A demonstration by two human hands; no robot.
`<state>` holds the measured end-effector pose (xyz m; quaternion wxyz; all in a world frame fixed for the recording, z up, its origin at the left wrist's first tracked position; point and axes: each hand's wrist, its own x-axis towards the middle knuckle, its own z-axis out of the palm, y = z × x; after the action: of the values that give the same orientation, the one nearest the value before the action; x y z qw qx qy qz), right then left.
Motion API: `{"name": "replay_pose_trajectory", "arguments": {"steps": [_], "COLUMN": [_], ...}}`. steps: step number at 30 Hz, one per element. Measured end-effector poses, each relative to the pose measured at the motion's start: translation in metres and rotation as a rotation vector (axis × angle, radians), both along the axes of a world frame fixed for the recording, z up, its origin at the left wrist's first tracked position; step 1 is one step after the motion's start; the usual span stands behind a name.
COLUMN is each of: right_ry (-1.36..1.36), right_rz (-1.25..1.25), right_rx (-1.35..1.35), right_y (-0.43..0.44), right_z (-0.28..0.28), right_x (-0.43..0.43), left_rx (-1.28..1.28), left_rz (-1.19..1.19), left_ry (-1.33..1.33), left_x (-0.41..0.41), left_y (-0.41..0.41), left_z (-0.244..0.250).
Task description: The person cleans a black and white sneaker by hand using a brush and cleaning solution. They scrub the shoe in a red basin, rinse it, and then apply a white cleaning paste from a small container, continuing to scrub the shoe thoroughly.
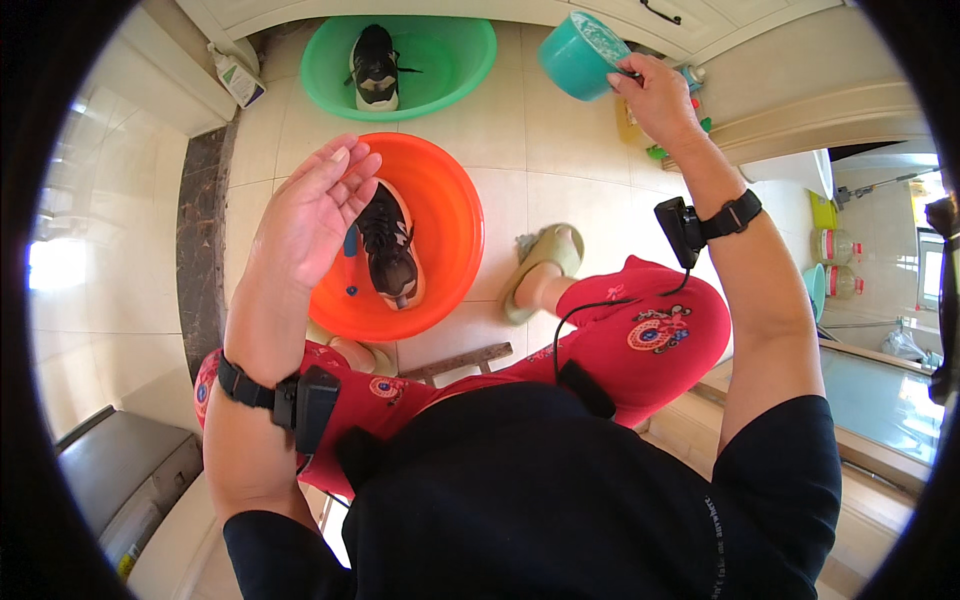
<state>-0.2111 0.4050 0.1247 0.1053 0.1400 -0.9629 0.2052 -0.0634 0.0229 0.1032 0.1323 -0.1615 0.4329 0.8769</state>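
Note:
My right hand [660, 101] grips a teal plastic dipper [568, 64] by its handle, off to the right. White foam or powder clings inside the dipper, which is tilted. My left hand [315, 206] is raised palm up over the left rim of an orange plastic basin [454, 247], holding nothing. In that basin lies a black sneaker [391, 259] with a pale sole. Beside the sneaker is a blue object [351, 244], partly hidden by my left hand. Farther off, a green plastic basin [442, 79] holds another black-and-white sneaker [375, 64], its laces loose.
A white bottle [236, 77] stands by the door frame at the left. Several bottles are at the right, beyond my right wrist, including a yellow one [628, 124]. A cabinet [705, 34] runs along the far side. Under me shows a wooden stool edge [457, 361].

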Motion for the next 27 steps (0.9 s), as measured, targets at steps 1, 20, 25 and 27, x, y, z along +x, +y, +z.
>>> {"name": "replay_pose_trajectory", "arguments": {"steps": [1,20,25,27], "right_ry": [0.002,-0.023,-0.06,-0.071], "right_rz": [0.035,0.073,0.027,0.021], "right_rx": [-0.001,-0.313,-0.276,-0.298], "right_y": [-0.005,-0.097,-0.091,-0.086], "right_z": [0.013,0.103,0.095,0.091], "right_x": [0.006,0.071,0.081,0.085], "left_rx": [0.016,0.143,0.166,0.157], "left_rz": [0.003,0.151,0.138,0.146], "left_ry": [0.008,0.133,0.143,0.137], "left_x": [0.003,0.06,0.061,0.061], "left_y": [-0.001,-0.039,-0.042,-0.04], "left_z": [0.002,0.046,0.044,0.042]}}
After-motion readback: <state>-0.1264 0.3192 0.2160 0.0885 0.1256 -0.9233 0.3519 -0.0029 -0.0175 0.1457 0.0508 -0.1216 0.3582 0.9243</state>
